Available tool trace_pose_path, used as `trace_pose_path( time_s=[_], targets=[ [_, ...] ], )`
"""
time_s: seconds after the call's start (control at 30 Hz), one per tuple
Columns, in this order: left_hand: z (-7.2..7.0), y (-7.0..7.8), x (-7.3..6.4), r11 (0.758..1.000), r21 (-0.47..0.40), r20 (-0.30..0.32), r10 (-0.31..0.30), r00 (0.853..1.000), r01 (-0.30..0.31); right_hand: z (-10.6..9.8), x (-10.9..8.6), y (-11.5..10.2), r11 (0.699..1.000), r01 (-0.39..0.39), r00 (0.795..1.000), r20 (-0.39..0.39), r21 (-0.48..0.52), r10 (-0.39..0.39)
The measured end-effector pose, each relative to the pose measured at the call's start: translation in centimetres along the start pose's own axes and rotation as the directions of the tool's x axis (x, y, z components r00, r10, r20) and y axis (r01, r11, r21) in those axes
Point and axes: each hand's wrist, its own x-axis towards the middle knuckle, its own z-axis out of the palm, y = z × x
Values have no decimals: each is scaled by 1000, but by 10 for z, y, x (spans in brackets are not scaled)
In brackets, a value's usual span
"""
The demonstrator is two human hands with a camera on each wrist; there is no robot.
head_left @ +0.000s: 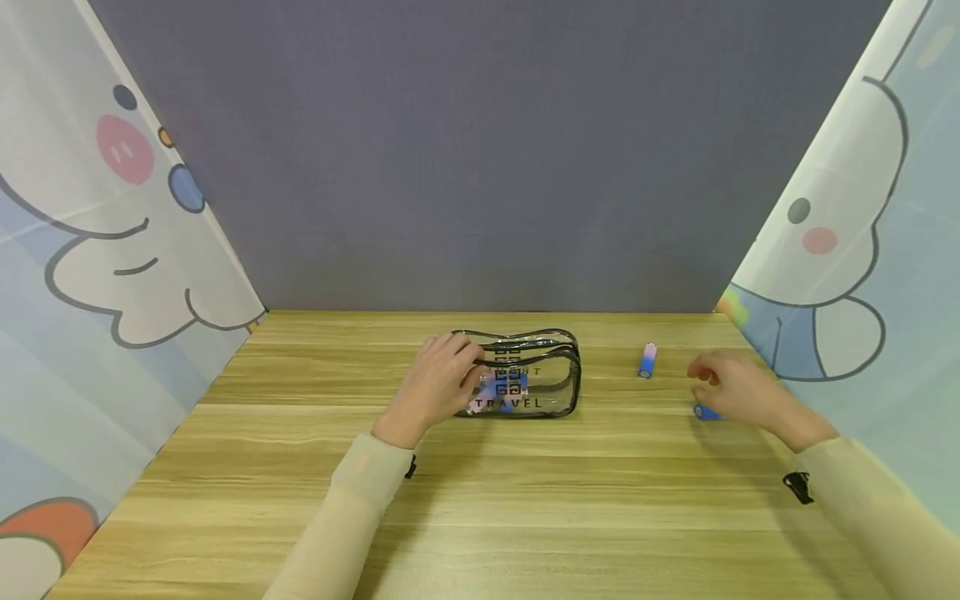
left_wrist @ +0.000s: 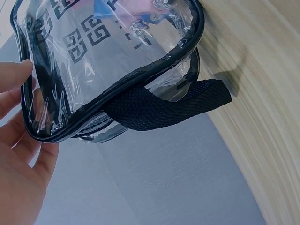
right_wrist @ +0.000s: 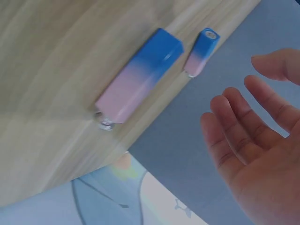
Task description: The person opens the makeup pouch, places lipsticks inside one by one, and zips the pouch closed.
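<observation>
A clear travel pouch (head_left: 558,392) with black piping stands on the wooden table, holding pink-and-blue items (left_wrist: 136,8). My left hand (head_left: 438,375) grips its upper left edge; the left wrist view shows the thumb on one face and fingers behind. To the right, my right hand (head_left: 742,387) hovers with loosely bent fingers and nothing between them. Just below it lies a pink-to-blue tube (right_wrist: 140,77), largely covered by that hand in the head view. A second such tube (head_left: 647,361) lies farther back, between the pouch and my right hand.
A black strap (left_wrist: 173,110) sticks out from the pouch's end. Behind the wooden table (head_left: 525,517) rises a grey panel (head_left: 487,158). Cartoon-printed curtains (head_left: 67,267) flank both sides.
</observation>
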Motion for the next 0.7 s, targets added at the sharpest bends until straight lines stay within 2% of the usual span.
trace_pose_path(
  time_s=[0.3, 0.7],
  targets=[
    [-1, -1, 0, 1000, 1, -1, 7, 1000, -7, 11, -9, 16, 1000, -29, 998, 51, 9, 28],
    [1, -1, 0, 1000, -2, -14, 14, 1000, -14, 27, -19, 35, 1000, 5, 998, 70, 2, -6]
  ],
)
